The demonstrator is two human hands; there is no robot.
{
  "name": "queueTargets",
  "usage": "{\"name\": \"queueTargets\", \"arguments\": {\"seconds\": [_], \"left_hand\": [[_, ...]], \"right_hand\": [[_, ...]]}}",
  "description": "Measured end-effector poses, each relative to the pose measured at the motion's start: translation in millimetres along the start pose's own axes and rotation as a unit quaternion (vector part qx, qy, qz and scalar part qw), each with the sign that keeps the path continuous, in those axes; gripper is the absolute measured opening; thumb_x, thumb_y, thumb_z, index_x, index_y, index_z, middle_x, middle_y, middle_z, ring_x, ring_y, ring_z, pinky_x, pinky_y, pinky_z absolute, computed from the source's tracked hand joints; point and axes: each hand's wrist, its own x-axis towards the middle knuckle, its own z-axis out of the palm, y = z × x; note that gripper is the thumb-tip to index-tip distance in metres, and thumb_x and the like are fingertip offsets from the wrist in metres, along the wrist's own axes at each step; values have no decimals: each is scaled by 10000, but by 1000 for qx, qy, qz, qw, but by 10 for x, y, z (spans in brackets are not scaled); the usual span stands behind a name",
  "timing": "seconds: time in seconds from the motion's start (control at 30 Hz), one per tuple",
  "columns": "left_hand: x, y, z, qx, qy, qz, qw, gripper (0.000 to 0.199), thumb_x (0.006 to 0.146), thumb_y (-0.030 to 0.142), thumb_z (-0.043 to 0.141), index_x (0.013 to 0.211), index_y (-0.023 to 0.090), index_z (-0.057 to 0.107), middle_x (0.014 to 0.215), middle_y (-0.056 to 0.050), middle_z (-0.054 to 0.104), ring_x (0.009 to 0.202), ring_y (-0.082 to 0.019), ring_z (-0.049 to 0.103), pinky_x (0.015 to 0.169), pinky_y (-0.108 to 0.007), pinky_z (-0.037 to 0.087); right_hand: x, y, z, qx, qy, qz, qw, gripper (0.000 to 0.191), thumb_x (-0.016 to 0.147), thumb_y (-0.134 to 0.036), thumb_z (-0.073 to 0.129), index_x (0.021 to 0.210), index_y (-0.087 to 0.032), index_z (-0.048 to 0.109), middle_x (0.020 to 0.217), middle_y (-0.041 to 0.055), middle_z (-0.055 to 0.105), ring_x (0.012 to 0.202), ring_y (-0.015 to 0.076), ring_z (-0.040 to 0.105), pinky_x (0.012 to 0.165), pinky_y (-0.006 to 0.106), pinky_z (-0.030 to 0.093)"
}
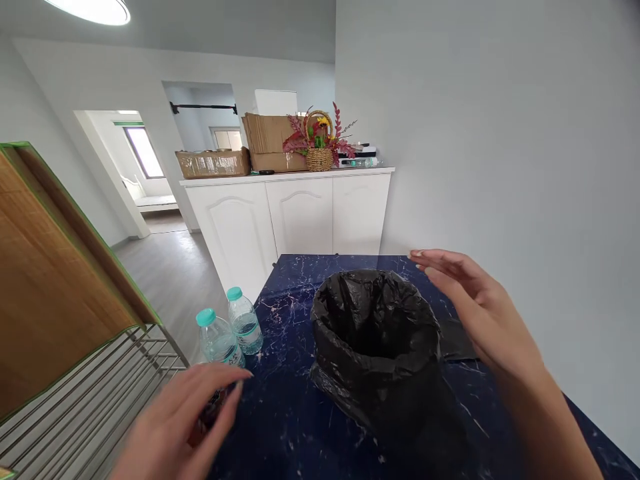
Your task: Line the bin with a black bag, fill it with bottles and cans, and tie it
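Note:
A bin lined with a black plastic bag [380,380] stands on the dark blue marble-patterned table, its mouth open toward me. My right hand [473,303] is raised just right of the bin's rim, fingers stretched out and holding nothing. At the lower left is my left hand [183,420], slightly blurred, with thumb and forefinger apart. Behind and between those fingers shows a small dark, reddish object [213,408], mostly hidden; whether I touch it is unclear. Just beyond this hand are two clear water bottles with turquoise caps, a nearer bottle [220,340] and a farther bottle [245,323].
The table [287,307] ends near a white cabinet [300,207], which carries cardboard boxes [215,163] and a flower basket [319,159]. On the left is a metal wire rack [95,393] with wooden boards [55,267]. A grey wall [500,133] runs along the right.

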Motion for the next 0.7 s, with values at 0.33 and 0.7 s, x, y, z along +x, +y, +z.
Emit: {"name": "queueTargets", "arguments": {"seconds": [0.33,0.7], "left_hand": [[1109,-772,182,187,-178,-90,962,618,998,591,398,1397,185,639,1394,-158,720,1281,-399,655,1084,-560,500],[1231,-842,533,202,-247,-109,941,453,985,340,457,1335,172,689,1318,-177,761,1180,-419,735,1016,-553,540]], "right_hand": [[-123,-107,32,-205,-143,-30,968,416,1024,-626,563,1372,-413,641,1474,17,663,1361,349,615,916,428,646],[-24,50,-163,-174,-92,15,980,553,997,-679,582,1491,-443,508,1605,25,540,1452,350,548,1139,540,543]]}}
